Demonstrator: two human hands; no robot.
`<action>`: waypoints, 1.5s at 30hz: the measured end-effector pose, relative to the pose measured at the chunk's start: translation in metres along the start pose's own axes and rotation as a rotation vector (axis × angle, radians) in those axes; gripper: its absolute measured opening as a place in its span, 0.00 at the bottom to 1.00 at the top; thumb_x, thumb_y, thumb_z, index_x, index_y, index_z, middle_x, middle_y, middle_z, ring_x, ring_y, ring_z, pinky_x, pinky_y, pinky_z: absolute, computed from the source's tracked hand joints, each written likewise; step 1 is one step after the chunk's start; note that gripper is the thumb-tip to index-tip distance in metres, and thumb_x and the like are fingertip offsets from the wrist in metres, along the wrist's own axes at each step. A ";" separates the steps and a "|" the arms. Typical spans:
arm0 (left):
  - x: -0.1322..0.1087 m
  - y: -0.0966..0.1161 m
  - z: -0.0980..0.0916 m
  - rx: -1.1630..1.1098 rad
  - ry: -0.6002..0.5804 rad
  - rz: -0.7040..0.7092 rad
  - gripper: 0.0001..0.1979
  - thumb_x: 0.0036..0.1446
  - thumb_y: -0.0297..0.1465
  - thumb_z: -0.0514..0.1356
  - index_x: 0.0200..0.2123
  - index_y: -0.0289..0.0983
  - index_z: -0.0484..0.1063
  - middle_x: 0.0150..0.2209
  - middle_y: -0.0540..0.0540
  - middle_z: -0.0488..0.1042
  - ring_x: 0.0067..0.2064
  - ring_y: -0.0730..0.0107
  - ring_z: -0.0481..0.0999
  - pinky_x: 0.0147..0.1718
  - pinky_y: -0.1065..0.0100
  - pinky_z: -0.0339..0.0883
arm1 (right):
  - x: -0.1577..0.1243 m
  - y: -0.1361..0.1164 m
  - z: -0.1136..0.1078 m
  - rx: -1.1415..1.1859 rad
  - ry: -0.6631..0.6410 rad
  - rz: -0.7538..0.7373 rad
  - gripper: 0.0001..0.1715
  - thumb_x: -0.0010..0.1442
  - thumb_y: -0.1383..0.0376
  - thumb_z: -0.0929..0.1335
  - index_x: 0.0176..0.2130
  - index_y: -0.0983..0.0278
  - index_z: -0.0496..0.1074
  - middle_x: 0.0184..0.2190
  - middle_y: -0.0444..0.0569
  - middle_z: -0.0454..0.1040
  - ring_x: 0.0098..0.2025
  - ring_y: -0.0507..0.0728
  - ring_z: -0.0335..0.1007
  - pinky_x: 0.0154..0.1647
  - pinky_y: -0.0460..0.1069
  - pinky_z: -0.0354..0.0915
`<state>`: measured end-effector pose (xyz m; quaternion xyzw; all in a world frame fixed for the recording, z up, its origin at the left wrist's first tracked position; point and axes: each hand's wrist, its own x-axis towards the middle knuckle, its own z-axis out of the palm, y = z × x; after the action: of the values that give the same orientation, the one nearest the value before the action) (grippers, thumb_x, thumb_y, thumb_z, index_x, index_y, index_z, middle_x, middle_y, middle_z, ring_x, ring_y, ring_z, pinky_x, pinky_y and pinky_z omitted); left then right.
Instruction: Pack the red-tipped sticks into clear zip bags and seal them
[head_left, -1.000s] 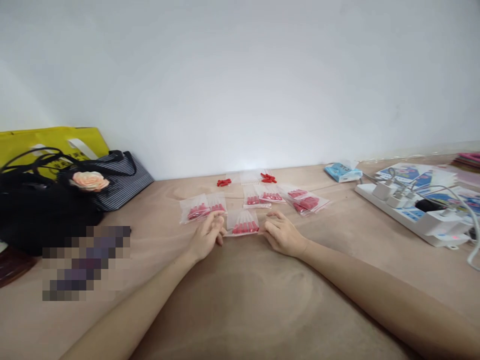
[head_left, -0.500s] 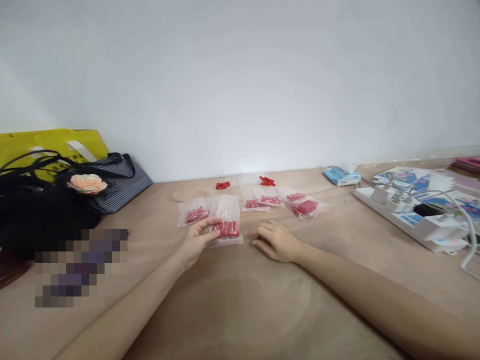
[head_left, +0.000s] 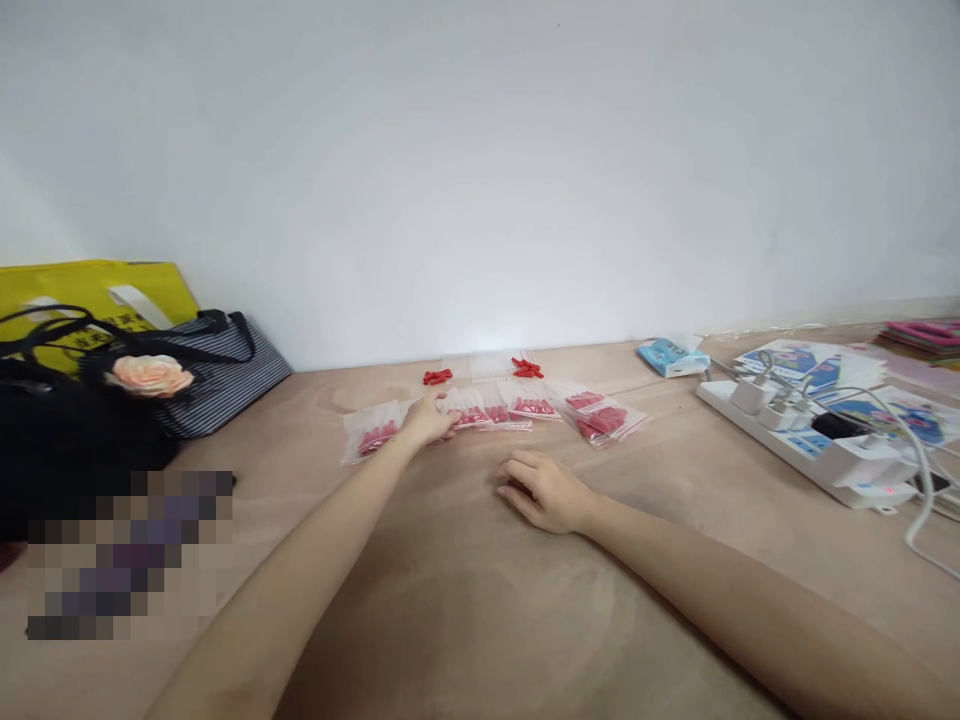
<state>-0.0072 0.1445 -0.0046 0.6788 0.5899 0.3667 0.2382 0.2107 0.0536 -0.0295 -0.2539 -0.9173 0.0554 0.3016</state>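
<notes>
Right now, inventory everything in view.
filled bags: several, clear/red, middle
loose pieces: two piles, red, back
clear plastic: uncounted, whitish, back
packet: 1, blue, right
power strip: 1, white, right
chargers: several, white, strip
sheets: several, bluish, right
stack: 1, mixed, right
tote: 1, yellow, left
striped bag: 1, greyish, left
flower: 1, peach, left
handbag: 1, black, left
blurred item: 1, dark, left
table: 1, brown, below
left hand: 1, bare, at bags
right hand: 1, bare, on table
</notes>
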 end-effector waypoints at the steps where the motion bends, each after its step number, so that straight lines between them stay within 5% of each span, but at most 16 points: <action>1: -0.004 0.000 -0.006 0.067 0.027 0.047 0.17 0.50 0.31 0.62 0.44 0.34 0.67 0.39 0.42 0.72 0.39 0.60 0.73 0.38 0.60 0.67 | 0.000 0.000 0.000 0.005 -0.001 0.000 0.06 0.57 0.68 0.61 0.37 0.65 0.64 0.32 0.49 0.68 0.34 0.53 0.63 0.36 0.48 0.61; 9: -0.052 -0.019 -0.055 0.482 0.001 0.411 0.15 0.40 0.29 0.59 0.36 0.38 0.75 0.42 0.43 0.75 0.46 0.54 0.71 0.48 0.57 0.62 | 0.001 -0.002 -0.001 0.010 -0.014 0.014 0.05 0.57 0.68 0.61 0.35 0.65 0.66 0.33 0.50 0.69 0.36 0.54 0.64 0.38 0.49 0.62; 18: -0.062 -0.036 -0.059 0.653 0.281 0.523 0.15 0.56 0.30 0.48 0.31 0.34 0.75 0.35 0.40 0.77 0.38 0.58 0.76 0.40 0.58 0.69 | 0.001 -0.001 -0.003 0.039 -0.019 0.012 0.07 0.57 0.69 0.61 0.34 0.65 0.68 0.35 0.51 0.70 0.39 0.55 0.65 0.42 0.50 0.62; 24: -0.107 -0.026 -0.068 0.640 0.320 0.724 0.10 0.55 0.31 0.53 0.27 0.36 0.74 0.32 0.45 0.78 0.36 0.65 0.77 0.41 0.64 0.70 | 0.001 0.001 -0.001 0.034 -0.019 0.025 0.07 0.57 0.68 0.62 0.35 0.65 0.68 0.34 0.51 0.70 0.39 0.54 0.65 0.41 0.50 0.62; 27: -0.139 -0.015 -0.064 0.614 0.254 0.904 0.06 0.54 0.27 0.55 0.31 0.37 0.73 0.33 0.47 0.78 0.34 0.69 0.77 0.36 0.69 0.72 | 0.000 0.000 -0.001 0.037 -0.010 0.000 0.07 0.56 0.66 0.63 0.36 0.65 0.68 0.33 0.50 0.70 0.37 0.54 0.64 0.40 0.49 0.62; 31: -0.162 0.006 -0.044 0.511 0.123 0.950 0.08 0.55 0.24 0.53 0.35 0.36 0.72 0.35 0.47 0.77 0.34 0.71 0.78 0.33 0.73 0.72 | -0.004 -0.003 -0.004 0.045 -0.016 -0.095 0.11 0.56 0.61 0.65 0.37 0.65 0.68 0.33 0.50 0.70 0.36 0.54 0.64 0.38 0.50 0.61; 36: -0.147 0.026 -0.005 0.457 0.076 1.016 0.08 0.55 0.25 0.53 0.34 0.36 0.72 0.33 0.48 0.78 0.31 0.71 0.77 0.27 0.73 0.71 | -0.017 -0.006 -0.017 0.080 -0.042 -0.152 0.11 0.57 0.67 0.60 0.39 0.66 0.68 0.32 0.50 0.69 0.35 0.54 0.64 0.38 0.50 0.61; 39: -0.131 0.032 0.014 0.423 0.062 0.974 0.07 0.55 0.26 0.53 0.33 0.36 0.72 0.33 0.48 0.77 0.31 0.70 0.77 0.29 0.70 0.71 | -0.027 -0.004 -0.024 0.080 -0.035 -0.144 0.17 0.54 0.60 0.64 0.43 0.66 0.66 0.37 0.53 0.69 0.38 0.55 0.65 0.39 0.50 0.62; 41: -0.124 0.034 0.017 0.391 0.044 0.931 0.06 0.54 0.28 0.55 0.34 0.36 0.72 0.34 0.46 0.77 0.33 0.67 0.77 0.32 0.68 0.72 | -0.031 -0.001 -0.026 0.038 -0.007 -0.109 0.21 0.53 0.57 0.66 0.44 0.66 0.66 0.39 0.53 0.68 0.37 0.54 0.65 0.37 0.49 0.62; 45: -0.120 0.030 0.001 0.337 -0.087 0.998 0.16 0.49 0.37 0.61 0.39 0.34 0.71 0.38 0.42 0.76 0.41 0.60 0.74 0.40 0.61 0.71 | -0.033 0.003 -0.023 -0.100 0.039 -0.137 0.12 0.57 0.61 0.63 0.39 0.66 0.68 0.32 0.50 0.70 0.30 0.51 0.64 0.30 0.47 0.60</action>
<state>0.0080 0.0220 -0.0083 0.9206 0.2353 0.3070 -0.0534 0.2481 0.0390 -0.0293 -0.2065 -0.9280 -0.0163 0.3096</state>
